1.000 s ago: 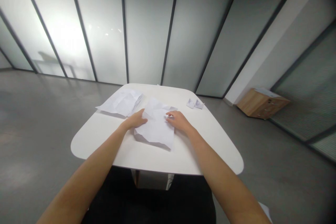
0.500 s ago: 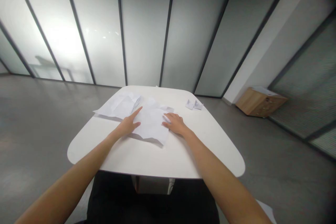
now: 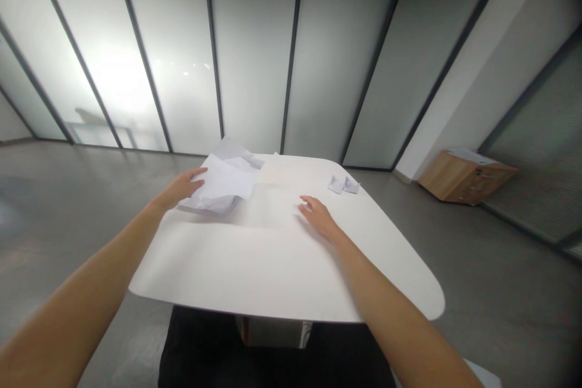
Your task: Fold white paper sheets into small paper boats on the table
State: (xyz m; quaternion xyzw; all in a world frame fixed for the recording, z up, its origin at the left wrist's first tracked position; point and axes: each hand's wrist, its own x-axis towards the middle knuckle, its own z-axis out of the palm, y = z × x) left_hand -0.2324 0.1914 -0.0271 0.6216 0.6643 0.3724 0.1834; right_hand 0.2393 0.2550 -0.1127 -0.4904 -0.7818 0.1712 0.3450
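Observation:
My left hand (image 3: 185,187) is at the left edge of a loose pile of creased white paper sheets (image 3: 230,179) on the far left of the table. Its thumb and fingers are apart and touch the top sheet. The sheets overlap unevenly, and one far corner sticks up. My right hand (image 3: 316,213) is low over the middle of the table, fingers curled. A small white piece of folded paper (image 3: 296,210) shows at its fingertips, partly hidden by the thumb and fingers. Two small folded paper pieces (image 3: 343,185) stand near the table's right edge.
The white table (image 3: 254,273) has rounded corners, and my lap is against its near edge. A wooden drawer cabinet (image 3: 464,179) with papers on top stands on the floor at right. Frosted glass panels (image 3: 254,60) run along the back.
My left hand has moved left and away from me, and the sheet from the middle has shifted onto the pile at left. My right hand has moved slightly right, off that sheet.

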